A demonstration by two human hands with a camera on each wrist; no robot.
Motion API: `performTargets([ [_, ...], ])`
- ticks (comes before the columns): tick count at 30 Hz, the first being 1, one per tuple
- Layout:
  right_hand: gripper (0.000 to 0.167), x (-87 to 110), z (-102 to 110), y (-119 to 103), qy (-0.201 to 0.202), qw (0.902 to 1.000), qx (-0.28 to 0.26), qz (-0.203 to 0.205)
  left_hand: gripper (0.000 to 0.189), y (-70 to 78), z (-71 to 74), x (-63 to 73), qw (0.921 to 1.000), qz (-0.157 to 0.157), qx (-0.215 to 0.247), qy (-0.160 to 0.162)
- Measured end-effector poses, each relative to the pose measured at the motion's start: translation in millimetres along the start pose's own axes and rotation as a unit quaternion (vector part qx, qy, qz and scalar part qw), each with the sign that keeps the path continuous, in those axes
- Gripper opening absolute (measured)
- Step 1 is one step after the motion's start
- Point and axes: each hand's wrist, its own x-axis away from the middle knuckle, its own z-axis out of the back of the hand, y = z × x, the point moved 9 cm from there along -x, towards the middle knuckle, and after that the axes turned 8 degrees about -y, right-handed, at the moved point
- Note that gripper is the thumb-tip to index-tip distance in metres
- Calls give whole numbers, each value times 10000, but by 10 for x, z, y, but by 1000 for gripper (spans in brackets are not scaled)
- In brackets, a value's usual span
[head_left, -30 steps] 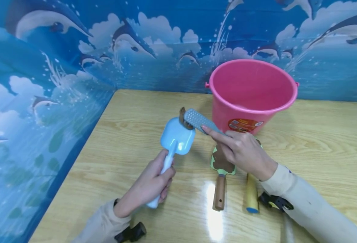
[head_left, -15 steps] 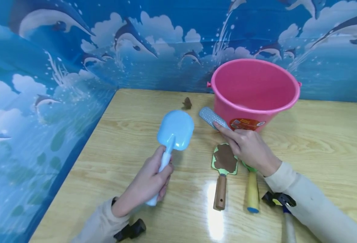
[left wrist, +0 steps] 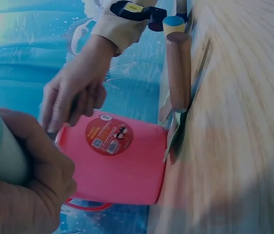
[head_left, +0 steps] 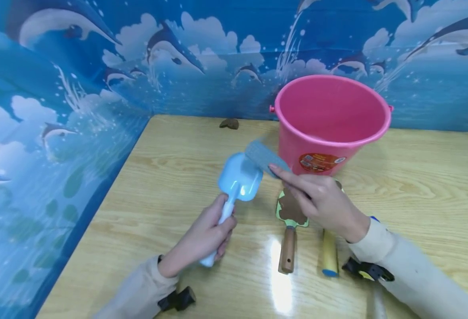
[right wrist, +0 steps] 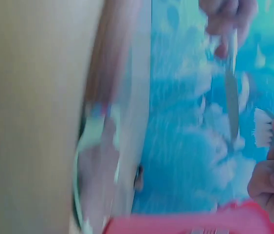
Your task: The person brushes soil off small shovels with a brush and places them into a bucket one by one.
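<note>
My left hand (head_left: 203,235) grips the handle of a light blue toy shovel (head_left: 239,175), held up above the table with its blade pointing away. In my right hand (head_left: 325,199) is a grey-blue brush (head_left: 265,157), my index finger lying along its back. The brush head overlaps the upper right of the shovel blade in the head view; contact is unclear. White bristles (right wrist: 262,127) show in the right wrist view, a little apart from the thin edge of the shovel (right wrist: 231,102). A small brown clump (head_left: 229,124) lies at the table's back edge.
A pink bucket (head_left: 301,146) stands behind my right hand. Before it lie a green trowel (head_left: 289,248) smeared brown, with a wooden handle, and a yellow-handled tool (head_left: 330,257) partly under my hand. A grey handle (head_left: 377,301) lies beneath my right forearm. Dolphin-print sheeting lines the back and left.
The brown clump has come off the shovel blade and moved to the table's back edge. The brush drew away to the right, then returned over the blade. The shovel shifted slightly right.
</note>
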Motion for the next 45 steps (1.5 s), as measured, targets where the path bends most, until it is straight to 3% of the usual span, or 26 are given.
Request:
performTargets([
  [5,41,-49,-284,-269,-745,9968,129,276,14,-44,-48,-48,9998,75,110,-122],
  [8,41,-40,-372,-335,-875,9946,442,344,14,-51,-61,-39,9997,85,168,-169],
  [15,43,-13,-186,-303,-611,9955,603,399,10,92,-73,39,9991,-162,205,-339],
  [19,49,-15,-3,-195,-171,9964,756,353,10,112,-86,83,9972,-50,546,-500],
  [23,48,-10,55,-84,-143,9963,835,152,9,85,-87,95,9947,93,819,-608],
  [28,48,54,72,99,-120,9919,1189,-430,10,123,12,96,9967,-175,755,-239],
  [31,42,118,70,118,-25,9924,1103,-537,12,99,34,69,9981,-185,579,-45],
  [35,38,117,77,-65,110,9975,679,-132,12,10,-35,-19,9996,-71,239,-93],
  [39,42,51,-46,-273,-211,9966,756,260,13,-24,-98,-60,9998,-172,-41,-112],
  [45,44,43,-143,-326,-383,9920,1129,415,11,24,-140,-9,9991,-353,216,-130],
])
